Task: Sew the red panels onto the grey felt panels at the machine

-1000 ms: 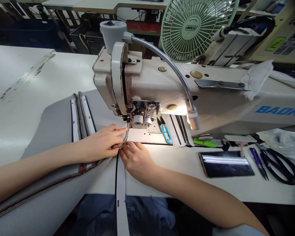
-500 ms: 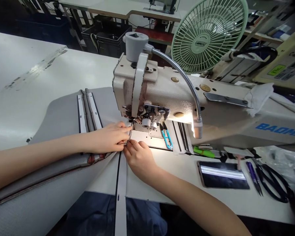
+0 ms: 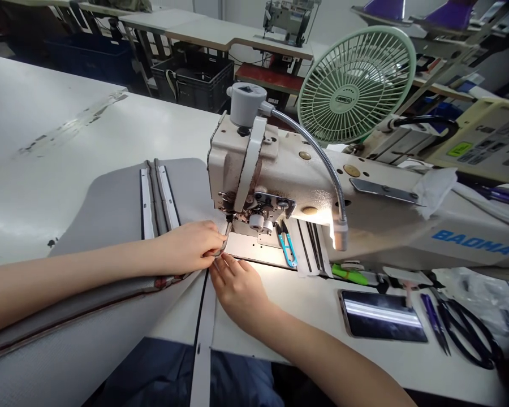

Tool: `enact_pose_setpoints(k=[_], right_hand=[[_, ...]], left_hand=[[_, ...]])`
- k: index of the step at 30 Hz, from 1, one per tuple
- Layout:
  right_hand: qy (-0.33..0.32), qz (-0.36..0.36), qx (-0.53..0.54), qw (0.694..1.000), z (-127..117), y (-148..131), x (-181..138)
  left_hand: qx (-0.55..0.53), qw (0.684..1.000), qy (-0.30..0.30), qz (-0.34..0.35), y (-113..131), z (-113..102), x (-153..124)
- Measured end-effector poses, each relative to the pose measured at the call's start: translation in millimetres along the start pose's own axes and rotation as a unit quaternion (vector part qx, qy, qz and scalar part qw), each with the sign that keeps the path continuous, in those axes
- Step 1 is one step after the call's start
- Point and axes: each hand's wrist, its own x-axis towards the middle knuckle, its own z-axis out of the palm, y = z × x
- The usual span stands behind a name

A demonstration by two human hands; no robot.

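At the sewing machine (image 3: 254, 169), a large grey fabric panel (image 3: 110, 203) lies under the needle area and hangs over the table's front edge at the left. My left hand (image 3: 195, 244) presses on the panel's edge just left of the presser foot, its fingers closed on the fabric. My right hand (image 3: 240, 288) sits in front of the foot, fingers pinched on the same edge beside the left fingertips. A white strip with a black border (image 3: 202, 356) runs from under my right fingers down over my lap. Two similar strips with brown seams between them cross the panel behind my left wrist.
Blue thread snips (image 3: 287, 246) and black strips lie on the machine bed. To the right are a green-handled tool (image 3: 350, 275), a phone (image 3: 382, 315), a purple pen-like tool (image 3: 435, 322) and black scissors (image 3: 469, 330). A green fan (image 3: 356, 85) stands behind the machine.
The camera view has tilted up and shifted, so the scene sits lower and more of the background shows. Both hands stay at the fabric edge by the presser foot.
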Motion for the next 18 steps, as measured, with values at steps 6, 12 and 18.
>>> enact_pose_setpoints(k=[6, 12, 18], right_hand=[[0.005, 0.000, 0.006, 1.000, -4.8, -2.8, 1.3], [-0.036, 0.022, 0.006, 0.999, 0.9, 9.0, 6.5], [-0.069, 0.059, 0.018, 0.996, 8.6, 23.7, 12.8]], left_hand=[[-0.018, 0.999, -0.025, -0.012, -0.5, 2.4, -2.2], [-0.011, 1.000, -0.008, -0.006, -7.5, -0.2, 10.1], [0.041, 0.995, -0.024, -0.084, -8.1, -5.9, 25.8]])
